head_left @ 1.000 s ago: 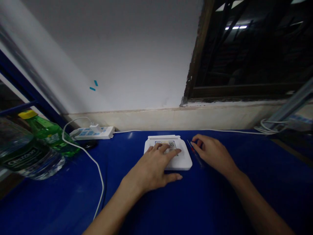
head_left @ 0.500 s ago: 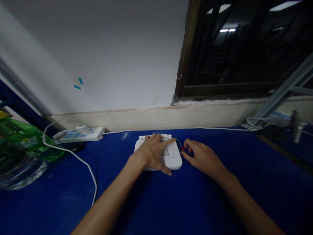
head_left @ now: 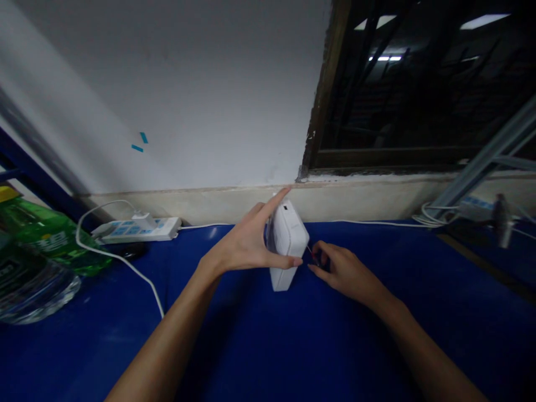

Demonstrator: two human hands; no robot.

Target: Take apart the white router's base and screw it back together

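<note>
My left hand [head_left: 247, 240] grips a white plastic box-shaped device [head_left: 290, 231], thumb along the near side and a finger stretched over the far end. The device stands tilted up on its edge, with a small dark slot in its upper end. Just right of it, my right hand [head_left: 345, 272] is closed around a small screwdriver [head_left: 315, 257] with a thin shaft and a reddish part. Most of its handle is hidden by the fingers. The shaft's tip is close to the device's right side; whether it touches I cannot tell.
On the blue tabletop [head_left: 268, 346], a white power strip [head_left: 167, 229] with a plugged-in adapter and cable lies at back left. A dark object [head_left: 133, 251] and large green bottles [head_left: 46, 234] are nearby. A metal post [head_left: 473, 167] and coiled cables stand at right.
My left hand has gone from lying flat on the device to gripping it, and the device has been turned up onto its edge. My right hand stays beside it with the screwdriver.
</note>
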